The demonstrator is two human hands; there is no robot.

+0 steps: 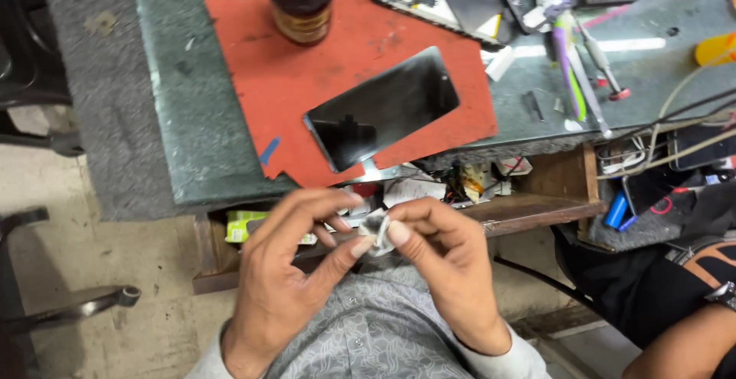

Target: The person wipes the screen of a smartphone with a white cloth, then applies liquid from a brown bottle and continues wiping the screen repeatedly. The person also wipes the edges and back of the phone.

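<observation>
Both hands are pinching a small crumpled white wad (377, 229) just below the open wooden drawer (537, 195), the left hand (287, 272) gripping it with thumb and fingertip, the right hand (441, 260) closing on it from the other side. Above the drawer, a dark phone (383, 111) is lying on a red mat (284, 80) (a brown bottle (300, 0) is standing at the mat's far edge). Screwdrivers (575, 65) are lying right of the mat.

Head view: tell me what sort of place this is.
Probably a phone repair bench: a phone lies on a red mat, with screwdrivers and an open drawer of small parts. Both hands, left hand and right hand, pinch a small white piece.
</observation>
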